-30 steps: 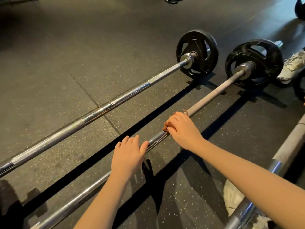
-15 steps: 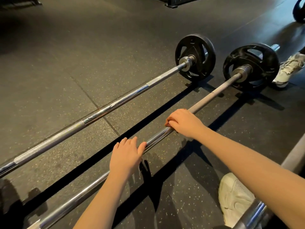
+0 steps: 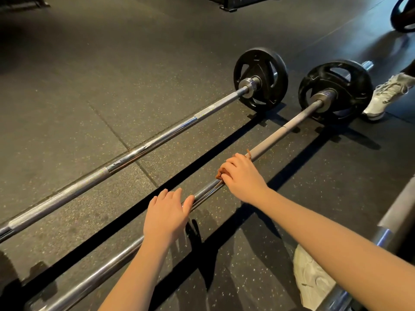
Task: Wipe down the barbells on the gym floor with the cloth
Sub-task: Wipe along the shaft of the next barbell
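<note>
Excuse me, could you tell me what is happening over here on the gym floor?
A person is wiping the nearer barbell. Their right hand grips a brown cloth against its shaft, while the left hand rests on the same bar closer to the camera. A second barbell lies parallel beyond it, with no hand on it.

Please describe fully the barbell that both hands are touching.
This barbell is a long metal bar lying on the dark floor, shiny near the camera, duller grey farther on, with a black plate at its far end. The left hand rests on it; the right hand holds a brown cloth against it.
</note>
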